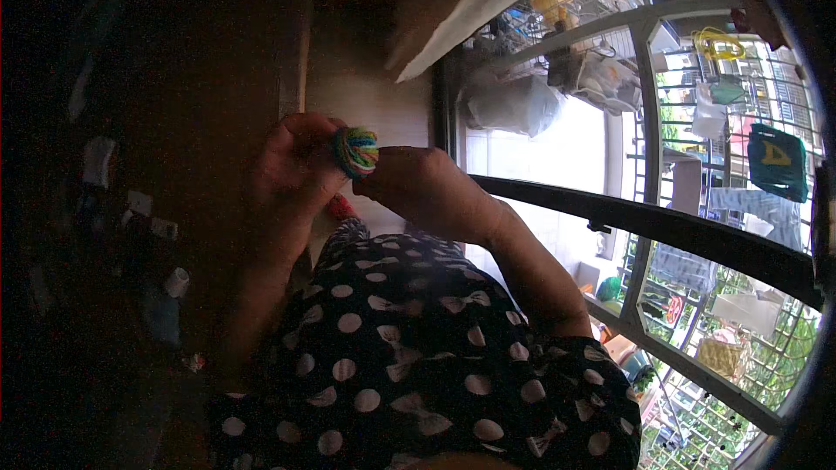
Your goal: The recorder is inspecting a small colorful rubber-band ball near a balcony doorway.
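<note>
A small ball of multicoloured yarn [357,153] in blue, green, yellow and orange sits between my two hands, in front of my body. My left hand [302,160], in shadow, holds it from the left with curled fingers. Against its lower right side are the bent fingers of my right hand [434,186]; their tips are turned away, and whether they pinch a strand cannot be seen. Below the hands shows the dark dress [411,313] I wear, with pale dots and bows. Beyond its hem a red item [341,207] lies by a patterned trouser leg [353,230].
On my right stands a dark-framed window or door [653,215], with a metal grille [673,111] outside hung with cloths. A white plastic bag [513,104] hangs near its top. A pale curtain edge [457,19] slants overhead. Leftward, a white cup-like object [176,282] shows in the dark.
</note>
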